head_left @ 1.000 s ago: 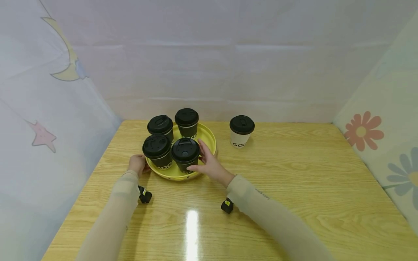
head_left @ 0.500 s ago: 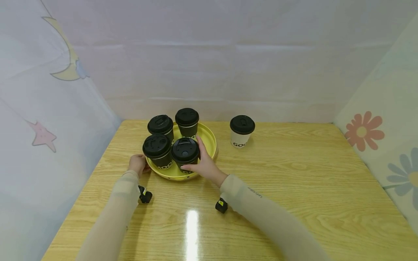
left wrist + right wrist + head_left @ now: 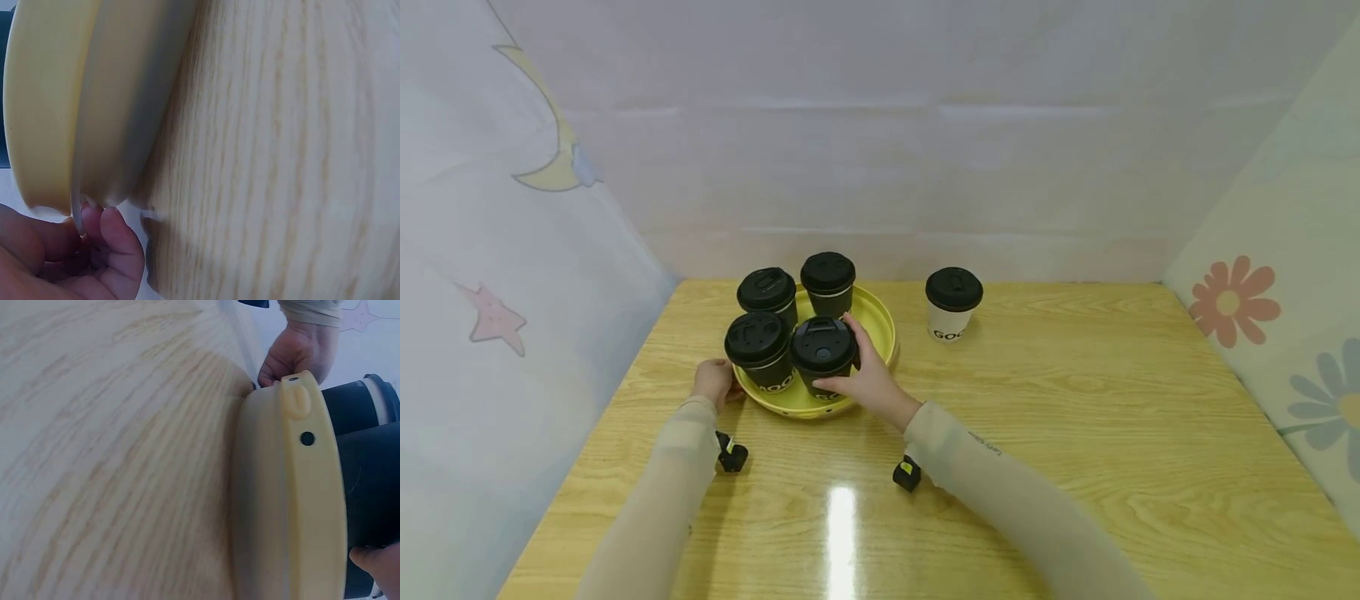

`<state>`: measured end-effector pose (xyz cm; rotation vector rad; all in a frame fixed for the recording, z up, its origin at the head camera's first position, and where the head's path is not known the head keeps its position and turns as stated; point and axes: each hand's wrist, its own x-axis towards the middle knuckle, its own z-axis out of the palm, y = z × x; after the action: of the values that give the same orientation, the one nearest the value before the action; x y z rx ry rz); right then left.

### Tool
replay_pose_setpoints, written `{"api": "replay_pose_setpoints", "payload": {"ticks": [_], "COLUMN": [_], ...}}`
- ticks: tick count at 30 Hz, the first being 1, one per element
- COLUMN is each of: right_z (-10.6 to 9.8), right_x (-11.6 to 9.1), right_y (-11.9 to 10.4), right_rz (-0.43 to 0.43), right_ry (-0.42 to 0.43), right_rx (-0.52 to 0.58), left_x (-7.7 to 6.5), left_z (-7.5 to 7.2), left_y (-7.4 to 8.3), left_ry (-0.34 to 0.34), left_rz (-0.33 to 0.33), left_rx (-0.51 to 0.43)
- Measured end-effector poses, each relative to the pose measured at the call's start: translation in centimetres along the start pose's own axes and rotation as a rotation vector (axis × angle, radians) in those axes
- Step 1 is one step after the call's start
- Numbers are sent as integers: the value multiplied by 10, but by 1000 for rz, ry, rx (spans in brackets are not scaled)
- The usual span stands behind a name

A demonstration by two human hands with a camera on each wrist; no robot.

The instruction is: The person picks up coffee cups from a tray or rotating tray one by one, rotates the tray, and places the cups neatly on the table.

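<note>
One wood-grained desk [image 3: 1112,425] carries a round yellow tray [image 3: 876,321] near its back left corner. Four black lidded cups [image 3: 758,340] stand upright on the tray; a white cup [image 3: 950,323] with a black lid stands apart, near the desk's back edge. The right hand [image 3: 874,385] grips the front right cup [image 3: 822,350], thumb and fingers around its sides. The left hand [image 3: 712,382] pinches the tray's left rim.

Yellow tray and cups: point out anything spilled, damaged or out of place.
No spill or damage shows. The four dark cups on the yellow tray wear their lids. Only the white cup stands out: different in colour and off the tray, upright on the table, though perhaps intentionally.
</note>
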<state>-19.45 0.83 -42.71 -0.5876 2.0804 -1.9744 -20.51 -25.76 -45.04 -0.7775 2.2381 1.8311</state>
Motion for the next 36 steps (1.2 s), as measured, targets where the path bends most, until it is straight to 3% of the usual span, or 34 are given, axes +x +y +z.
{"api": "replay_pose_setpoints", "payload": {"ticks": [7, 14, 22, 30, 36], "right_z": [-12, -30, -51, -74, -90], "right_x": [-7, -18, -27, -35, -43], "right_y": [-7, -19, -31, -36, -38], "right_rz": [-51, -69, -177, -188, -146], "right_ry": [7, 11, 52, 77, 107], "right_rx": [74, 74, 76, 53, 13], "left_x": [0, 0, -3, -1, 0], "left_z": [-1, -3, -4, -2, -1], "left_y": [-5, -6, -5, -5, -2], "left_ry": [-3, -3, -5, -3, -9], "left_rz": [2, -8, -1, 4, 11], "left_rx": [9, 14, 23, 12, 4]}}
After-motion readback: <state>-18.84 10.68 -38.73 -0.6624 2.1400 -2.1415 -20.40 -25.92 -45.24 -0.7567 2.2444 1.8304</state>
